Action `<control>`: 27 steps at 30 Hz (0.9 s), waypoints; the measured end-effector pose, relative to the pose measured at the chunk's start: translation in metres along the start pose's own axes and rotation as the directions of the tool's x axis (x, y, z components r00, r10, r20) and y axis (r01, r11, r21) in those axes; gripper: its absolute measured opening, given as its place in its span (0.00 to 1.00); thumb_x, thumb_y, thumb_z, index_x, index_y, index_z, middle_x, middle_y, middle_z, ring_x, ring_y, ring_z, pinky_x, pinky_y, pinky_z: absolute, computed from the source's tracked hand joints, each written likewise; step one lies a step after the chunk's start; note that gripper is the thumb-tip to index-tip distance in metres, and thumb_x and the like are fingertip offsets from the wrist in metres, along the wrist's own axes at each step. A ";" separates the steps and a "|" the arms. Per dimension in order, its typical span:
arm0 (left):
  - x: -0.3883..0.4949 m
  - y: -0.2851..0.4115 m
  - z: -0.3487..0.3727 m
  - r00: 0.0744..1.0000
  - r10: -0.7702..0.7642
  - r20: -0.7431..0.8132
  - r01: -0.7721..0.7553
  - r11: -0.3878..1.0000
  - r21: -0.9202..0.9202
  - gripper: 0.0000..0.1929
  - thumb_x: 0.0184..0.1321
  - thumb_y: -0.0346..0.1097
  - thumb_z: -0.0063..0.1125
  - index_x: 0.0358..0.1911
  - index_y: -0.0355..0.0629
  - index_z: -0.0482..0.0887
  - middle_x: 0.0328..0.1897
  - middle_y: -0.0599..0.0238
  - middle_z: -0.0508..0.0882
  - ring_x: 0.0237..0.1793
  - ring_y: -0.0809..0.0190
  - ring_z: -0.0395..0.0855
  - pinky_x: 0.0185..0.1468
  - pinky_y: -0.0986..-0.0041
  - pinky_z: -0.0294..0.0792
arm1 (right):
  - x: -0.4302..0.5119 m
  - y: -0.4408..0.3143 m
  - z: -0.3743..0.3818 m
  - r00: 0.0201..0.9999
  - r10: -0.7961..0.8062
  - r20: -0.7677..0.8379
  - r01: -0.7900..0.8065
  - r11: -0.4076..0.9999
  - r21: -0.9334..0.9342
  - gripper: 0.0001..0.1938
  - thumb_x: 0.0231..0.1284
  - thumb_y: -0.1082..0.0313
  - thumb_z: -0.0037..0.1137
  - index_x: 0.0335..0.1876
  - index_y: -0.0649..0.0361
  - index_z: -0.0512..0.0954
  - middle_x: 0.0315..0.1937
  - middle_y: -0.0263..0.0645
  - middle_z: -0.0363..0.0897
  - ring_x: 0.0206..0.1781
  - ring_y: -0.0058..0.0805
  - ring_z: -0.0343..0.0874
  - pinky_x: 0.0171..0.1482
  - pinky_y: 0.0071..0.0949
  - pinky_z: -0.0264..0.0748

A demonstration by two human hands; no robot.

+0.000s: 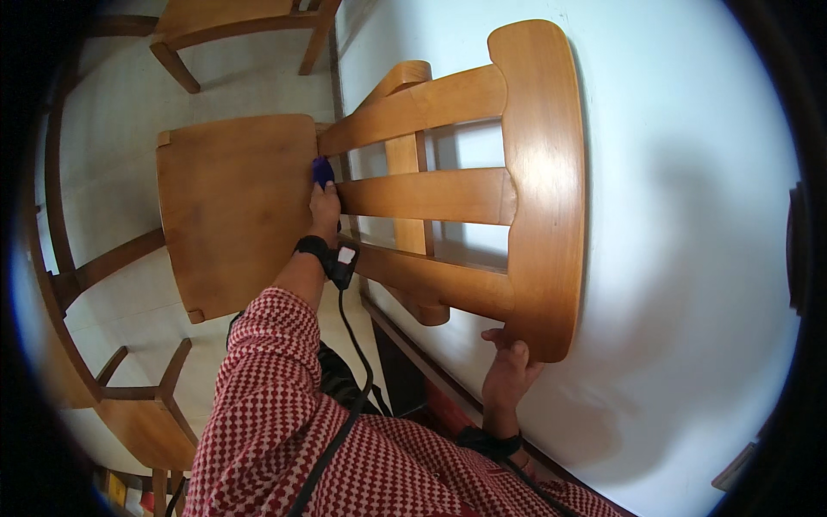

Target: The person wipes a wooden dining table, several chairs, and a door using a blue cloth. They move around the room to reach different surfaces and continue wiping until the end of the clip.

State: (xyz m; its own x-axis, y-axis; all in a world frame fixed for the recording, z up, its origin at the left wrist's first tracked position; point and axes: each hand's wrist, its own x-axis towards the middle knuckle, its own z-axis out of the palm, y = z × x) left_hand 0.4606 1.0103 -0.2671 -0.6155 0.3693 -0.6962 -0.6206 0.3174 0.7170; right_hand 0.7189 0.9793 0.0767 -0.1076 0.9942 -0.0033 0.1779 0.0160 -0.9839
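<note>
A wooden chair stands before me, its flat seat (239, 207) at the left and its slatted backrest (462, 194) reaching right to a broad top rail (546, 187). My left hand (325, 205) is closed on a dark purple cloth (322, 172) at the seat's rear edge, by the foot of the middle slat. Part of the cloth is hidden under the hand. At the near end of the top rail, my right hand (508, 381) grips the corner, with the thumb showing and some fingers hidden behind the wood. Both wrists wear black straps with cables.
A pale wall (646, 258) rises close behind the backrest. Another wooden chair (226, 22) stands at the upper left, and one more (145, 430) at the lower left. Wooden table-like framing (61, 284) runs along the left. A black cable (352, 336) hangs from my left wrist.
</note>
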 end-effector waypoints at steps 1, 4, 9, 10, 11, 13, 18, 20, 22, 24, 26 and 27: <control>-0.004 0.006 0.002 0.999 -0.054 0.002 0.054 0.998 -0.032 0.27 0.76 0.43 0.45 0.71 0.31 0.65 0.67 0.42 0.76 0.63 0.45 0.75 0.66 0.63 0.64 | 0.000 0.000 0.000 1.000 -0.009 0.013 0.009 1.000 0.007 0.16 0.66 0.62 0.59 0.52 0.63 0.73 0.42 0.42 0.79 0.40 0.41 0.83 0.46 0.45 0.81; -0.049 0.035 0.011 0.997 0.026 -0.068 -0.036 0.988 -0.151 0.25 0.75 0.40 0.46 0.68 0.31 0.68 0.63 0.42 0.79 0.59 0.48 0.77 0.64 0.65 0.65 | 0.000 -0.002 0.000 0.999 0.029 0.016 -0.028 0.998 -0.058 0.18 0.65 0.60 0.60 0.53 0.63 0.72 0.41 0.41 0.79 0.40 0.41 0.83 0.45 0.43 0.81; -0.174 0.111 0.030 0.898 0.419 0.135 -0.418 0.908 -0.032 0.20 0.71 0.34 0.54 0.62 0.29 0.73 0.62 0.40 0.77 0.61 0.43 0.75 0.68 0.60 0.64 | 0.000 -0.008 0.003 1.000 0.022 0.006 -0.021 0.997 -0.077 0.19 0.66 0.58 0.60 0.53 0.64 0.72 0.40 0.41 0.79 0.39 0.39 0.83 0.45 0.43 0.81; -0.198 0.131 0.031 0.773 0.615 0.157 -0.618 0.785 -0.033 0.20 0.70 0.31 0.54 0.61 0.29 0.73 0.63 0.38 0.75 0.63 0.40 0.73 0.69 0.59 0.64 | 0.000 -0.009 0.003 0.999 0.036 0.006 -0.036 0.996 -0.077 0.19 0.66 0.58 0.60 0.53 0.64 0.72 0.40 0.40 0.79 0.39 0.39 0.83 0.45 0.43 0.81; -0.207 0.154 0.030 0.653 0.735 0.182 -0.729 0.675 -0.112 0.19 0.69 0.30 0.53 0.60 0.29 0.73 0.63 0.39 0.75 0.63 0.41 0.73 0.70 0.59 0.63 | 0.000 -0.010 0.003 0.999 0.032 0.020 -0.030 0.994 -0.103 0.19 0.66 0.57 0.59 0.53 0.64 0.72 0.40 0.40 0.78 0.39 0.39 0.83 0.45 0.42 0.81; -0.211 0.201 0.026 0.746 0.589 0.311 -0.457 0.792 -0.404 0.18 0.68 0.28 0.53 0.59 0.30 0.73 0.63 0.40 0.75 0.65 0.40 0.71 0.69 0.58 0.63 | 0.001 -0.012 0.002 0.998 0.047 0.039 -0.042 0.992 -0.121 0.19 0.67 0.57 0.59 0.53 0.64 0.72 0.40 0.41 0.78 0.39 0.38 0.83 0.45 0.42 0.81; -0.184 0.267 0.064 0.229 0.970 0.085 -0.967 0.237 -0.093 0.20 0.58 0.22 0.58 0.56 0.37 0.77 0.71 0.47 0.71 0.73 0.39 0.63 0.73 0.49 0.54 | 0.001 -0.010 0.001 0.999 0.015 0.036 -0.011 0.994 -0.113 0.19 0.68 0.58 0.58 0.53 0.65 0.72 0.41 0.41 0.78 0.39 0.38 0.83 0.44 0.40 0.82; -0.166 0.255 0.074 0.208 0.955 0.211 -0.978 0.206 0.030 0.23 0.53 0.23 0.60 0.55 0.38 0.77 0.74 0.50 0.69 0.75 0.40 0.61 0.75 0.48 0.52 | 0.000 -0.008 0.001 0.999 0.008 0.037 -0.005 0.995 -0.099 0.18 0.68 0.59 0.58 0.54 0.64 0.72 0.41 0.41 0.78 0.39 0.38 0.82 0.44 0.40 0.82; -0.146 0.226 0.071 0.255 0.941 0.223 -0.967 0.245 0.070 0.23 0.50 0.22 0.58 0.53 0.39 0.77 0.76 0.51 0.67 0.75 0.41 0.60 0.76 0.46 0.51 | -0.001 -0.008 0.001 0.999 0.025 0.031 -0.022 0.996 -0.081 0.18 0.67 0.59 0.59 0.54 0.64 0.72 0.42 0.41 0.79 0.39 0.38 0.82 0.44 0.41 0.82; -0.124 0.190 0.060 0.286 0.940 0.188 -0.956 0.265 0.126 0.21 0.51 0.19 0.54 0.51 0.38 0.77 0.74 0.48 0.68 0.74 0.39 0.62 0.76 0.50 0.53 | -0.001 -0.008 0.002 0.998 0.014 0.065 -0.009 0.996 -0.087 0.19 0.67 0.60 0.59 0.56 0.62 0.72 0.43 0.41 0.78 0.40 0.37 0.82 0.44 0.42 0.82; -0.106 0.154 0.052 0.431 0.898 0.090 -0.899 0.417 0.134 0.22 0.55 0.19 0.55 0.56 0.36 0.76 0.73 0.45 0.69 0.72 0.37 0.65 0.76 0.53 0.54 | -0.001 -0.009 0.003 0.998 0.014 0.067 -0.009 0.997 -0.079 0.19 0.67 0.60 0.59 0.57 0.61 0.71 0.45 0.41 0.78 0.41 0.37 0.81 0.44 0.43 0.82; -0.093 0.139 0.048 0.536 0.840 0.081 -0.840 0.522 0.148 0.20 0.60 0.20 0.52 0.58 0.36 0.75 0.72 0.43 0.69 0.71 0.38 0.65 0.75 0.56 0.55 | -0.001 -0.009 0.003 0.998 0.018 0.053 -0.014 0.997 -0.076 0.19 0.67 0.60 0.60 0.57 0.61 0.71 0.45 0.41 0.78 0.42 0.37 0.81 0.45 0.43 0.82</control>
State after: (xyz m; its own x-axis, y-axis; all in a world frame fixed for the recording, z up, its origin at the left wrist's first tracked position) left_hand 0.4553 1.0622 -0.1006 -0.8120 0.5354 0.2322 0.2653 -0.0158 0.9640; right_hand 0.7145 0.9779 0.0849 -0.1562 0.9872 -0.0309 0.2528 0.0097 -0.9675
